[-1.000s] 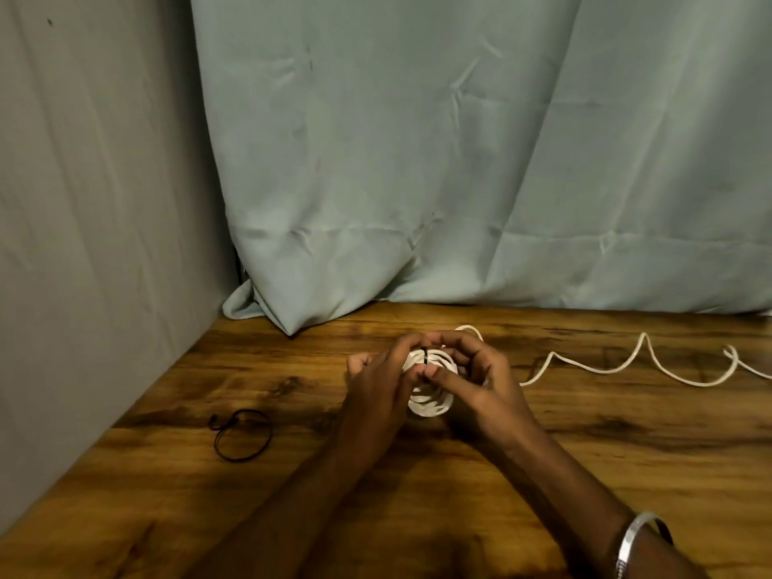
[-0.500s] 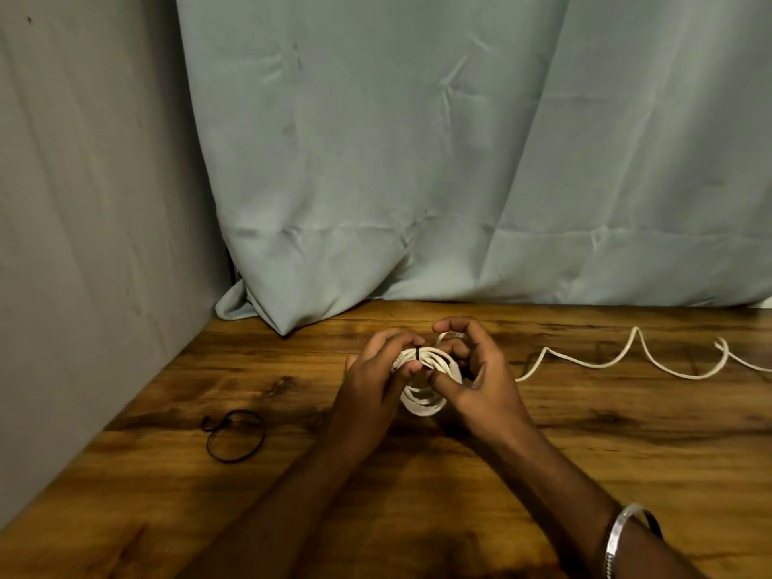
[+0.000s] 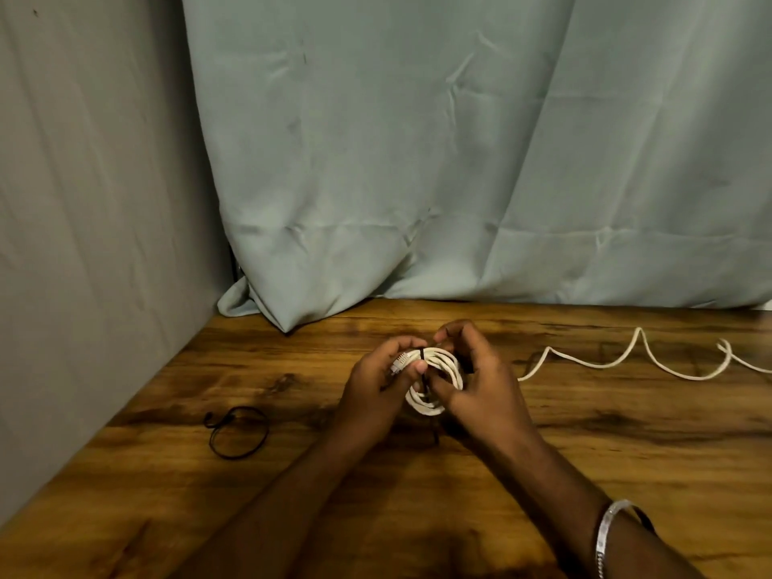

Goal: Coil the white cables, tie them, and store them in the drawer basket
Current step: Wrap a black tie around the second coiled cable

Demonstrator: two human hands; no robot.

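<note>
- Your left hand (image 3: 378, 386) curls its fingers and thumb around the left side of the coiled white cable (image 3: 434, 380), held just above the wooden desk (image 3: 626, 445) near its middle.
- A clear plug (image 3: 400, 361) at one end of that cable pokes out between your left thumb and forefinger.
- Your right hand (image 3: 480, 382) grips the coil's right side, its fingertips meeting your left fingers over the top of the bundle.
- A thin black tie (image 3: 423, 369) runs across the coil's strands between your two hands; whether it is fastened cannot be told from this view.
- A second white cable (image 3: 643, 357) lies loose on the desk to your right, well apart from the coil, snaking in open waves toward the right edge of the frame.
- A spare black tie loop (image 3: 239, 432) rests flat on the desk to your left, near the grey wall (image 3: 83, 244) and apart from your hands.
- A pale blue-green curtain (image 3: 459, 160) hangs behind the desk, its hem bunched on the wood at the back left corner.
- A silver bangle (image 3: 608, 532) circles your right wrist at the lower right of the view.
</note>
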